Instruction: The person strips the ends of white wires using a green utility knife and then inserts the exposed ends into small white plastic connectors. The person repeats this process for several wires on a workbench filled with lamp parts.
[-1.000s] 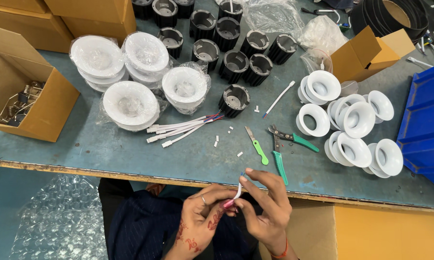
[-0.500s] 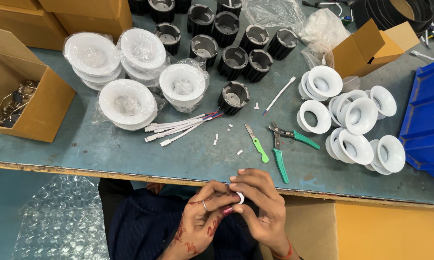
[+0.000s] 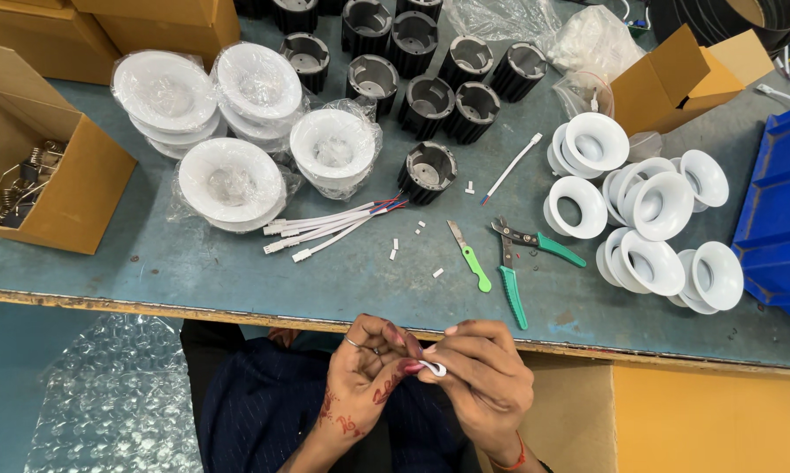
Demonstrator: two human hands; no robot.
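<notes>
Below the table's front edge, over my lap, my left hand (image 3: 366, 375) and my right hand (image 3: 485, 377) pinch a short white wire piece (image 3: 432, 368) between their fingertips. Both hands are curled around it and touch each other. On the table just beyond them lie green-handled pliers (image 3: 519, 264) and a small green-handled cutter (image 3: 469, 256). A bundle of white cables (image 3: 329, 228) with red and blue ends rests to the left, with small white snippets (image 3: 395, 250) scattered around.
Black ribbed housings (image 3: 425, 96) stand at the back, one alone (image 3: 427, 171) nearer. Wrapped white reflectors (image 3: 233, 180) stack left, bare white rings (image 3: 649, 219) right. A cardboard box of springs (image 3: 27, 188) sits far left, blue bin (image 3: 780, 210) far right, bubble wrap (image 3: 106, 403) on the floor.
The wire piece that stuck up between my fingers is now tucked low between the fingertips of both hands. My hands have drawn closer together; the view shifted slightly.
</notes>
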